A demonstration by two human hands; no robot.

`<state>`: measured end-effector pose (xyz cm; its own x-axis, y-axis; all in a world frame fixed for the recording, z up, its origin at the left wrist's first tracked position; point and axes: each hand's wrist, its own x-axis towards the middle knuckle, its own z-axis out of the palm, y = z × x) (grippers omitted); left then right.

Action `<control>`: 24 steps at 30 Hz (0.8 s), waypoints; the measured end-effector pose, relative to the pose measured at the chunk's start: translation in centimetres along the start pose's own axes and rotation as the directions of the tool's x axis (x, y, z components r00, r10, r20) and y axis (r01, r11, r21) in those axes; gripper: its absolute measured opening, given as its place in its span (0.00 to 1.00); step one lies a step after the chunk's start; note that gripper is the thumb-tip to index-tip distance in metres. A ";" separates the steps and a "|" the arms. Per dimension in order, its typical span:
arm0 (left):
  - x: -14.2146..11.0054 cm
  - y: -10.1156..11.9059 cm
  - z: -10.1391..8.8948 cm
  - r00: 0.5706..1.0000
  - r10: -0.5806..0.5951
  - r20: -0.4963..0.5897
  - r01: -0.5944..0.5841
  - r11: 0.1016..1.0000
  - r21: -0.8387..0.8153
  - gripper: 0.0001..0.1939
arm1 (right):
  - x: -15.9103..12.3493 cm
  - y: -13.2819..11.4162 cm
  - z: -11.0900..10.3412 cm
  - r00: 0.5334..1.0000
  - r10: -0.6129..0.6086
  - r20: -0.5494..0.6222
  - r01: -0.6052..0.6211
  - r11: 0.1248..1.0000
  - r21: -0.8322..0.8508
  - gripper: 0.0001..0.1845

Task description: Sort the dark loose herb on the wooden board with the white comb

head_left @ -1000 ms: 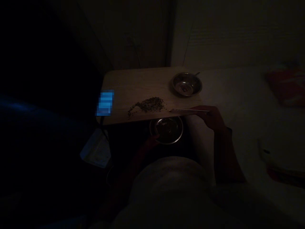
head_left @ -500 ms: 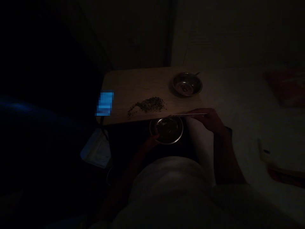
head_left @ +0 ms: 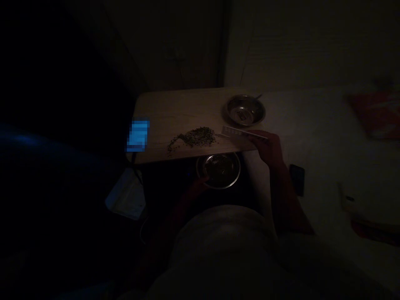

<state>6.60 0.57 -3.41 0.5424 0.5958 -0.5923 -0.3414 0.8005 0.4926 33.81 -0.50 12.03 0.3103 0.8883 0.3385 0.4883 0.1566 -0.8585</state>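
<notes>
In dim light my left hand (head_left: 200, 184) grips the near left rim of a metal bowl (head_left: 231, 183), just below the table's front edge. Something dark lies in that bowl, too dim to name. My right hand (head_left: 268, 146) is closed on a thin, pale card-like strip (head_left: 231, 131) with a row of marks along it. The strip's free end points left, close to the right side of a pile of small dark grains (head_left: 200, 136) on the wooden table (head_left: 175, 106). Behind the strip stands a second metal bowl (head_left: 245, 121), with a utensil handle sticking out at its rim.
A blurred, glowing blue screen (head_left: 138, 135) is at the table's left edge. Right of my arm, a dark phone-like object (head_left: 297, 180) lies on a pale surface, with a red package (head_left: 378, 112) farther back. A pale container (head_left: 128, 196) sits low on the left.
My right hand has lifted the strip away from above the near bowl and moved it back over the table, tilting its face into view. My left hand and the bowl stay put.
</notes>
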 end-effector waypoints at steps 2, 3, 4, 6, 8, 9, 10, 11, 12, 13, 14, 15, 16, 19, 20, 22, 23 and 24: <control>0.1 -0.1 0.0 1.000 0.001 0.000 -0.001 1.000 0.004 0.25 | 0.3 0.0 0.4 1.000 -0.011 0.014 0.011 1.000 -0.004 0.11; 0.2 -0.1 0.0 1.000 0.004 0.008 -0.004 1.000 0.004 0.26 | 0.3 0.0 0.6 1.000 -0.016 0.023 0.016 1.000 -0.001 0.11; 0.3 -0.2 0.0 1.000 0.006 0.018 -0.006 1.000 0.004 0.26 | 0.3 0.0 0.7 0.999 -0.021 0.029 0.021 1.000 0.004 0.11; 0.5 -0.3 -0.1 0.999 0.010 0.037 -0.010 1.000 -0.002 0.28 | 0.2 -0.1 0.8 0.999 -0.025 0.046 0.025 1.000 0.006 0.11; 0.6 -0.4 -0.2 0.999 0.004 0.038 -0.004 1.000 -0.006 0.27 | 0.1 -0.1 0.8 0.997 -0.026 0.066 0.026 1.000 -0.005 0.11; 0.7 -0.4 -0.3 0.999 -0.001 0.037 0.001 1.000 -0.007 0.27 | 0.0 -0.1 0.8 0.997 -0.026 0.073 0.027 1.000 -0.010 0.11; 0.8 -0.5 -0.4 0.999 -0.005 0.036 0.005 1.000 -0.007 0.27 | -0.1 -0.1 0.7 0.997 -0.027 0.076 0.028 1.000 -0.011 0.11; 0.9 -0.5 -0.5 0.999 -0.005 0.033 0.005 1.000 -0.006 0.27 | -0.1 0.0 0.6 0.996 -0.029 0.080 0.030 0.999 -0.010 0.11; 0.9 -0.6 -0.6 1.000 -0.002 0.030 0.003 1.000 -0.003 0.28 | -0.1 0.0 0.6 0.996 -0.033 0.087 0.033 0.999 -0.007 0.11; 0.9 -0.6 -0.7 1.000 0.002 0.030 -0.002 1.000 -0.001 0.29 | -0.2 0.1 0.5 0.995 -0.036 0.095 0.037 0.999 -0.003 0.11; 0.9 -0.6 -0.7 1.000 0.006 0.031 -0.006 1.000 0.000 0.30 | -0.2 0.1 0.5 0.994 -0.040 0.100 0.040 0.999 0.001 0.11; 0.8 -0.5 -0.7 0.999 0.008 0.035 -0.008 1.000 0.000 0.31 | -0.2 0.1 0.4 0.994 -0.044 0.104 0.044 0.999 0.002 0.12; 0.8 -0.5 -0.7 0.999 0.008 0.041 -0.008 1.000 0.001 0.31 | -0.2 0.1 0.4 0.992 -0.046 0.114 0.046 0.999 0.002 0.12; 0.5 -0.4 -0.6 0.998 0.004 0.058 -0.004 1.000 0.008 0.31 | -0.3 0.0 0.4 0.990 -0.049 0.131 0.050 0.999 -0.004 0.12; 0.5 -0.3 -0.6 0.998 0.004 0.057 -0.005 1.000 0.011 0.31 | -0.3 0.0 0.4 0.989 -0.050 0.136 0.051 0.999 -0.006 0.13; 0.3 -0.3 -0.5 0.999 0.008 0.038 -0.008 1.000 0.018 0.30 | -0.4 0.0 0.5 0.989 -0.056 0.137 0.057 0.998 -0.003 0.13; 0.2 -0.3 -0.5 1.000 0.009 0.025 -0.009 1.000 0.022 0.29 | -0.4 0.0 0.5 0.989 -0.061 0.136 0.062 0.998 -0.001 0.12; 0.2 -0.3 -0.5 1.000 0.009 0.014 -0.010 1.000 0.025 0.29 | -0.4 0.0 0.5 0.988 -0.067 0.139 0.067 0.998 -0.001 0.12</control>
<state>6.42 0.48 -3.99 0.5498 0.6023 -0.5788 -0.3270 0.7928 0.5143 33.29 -0.65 11.74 0.1606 0.9273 0.3382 0.5088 0.2158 -0.8334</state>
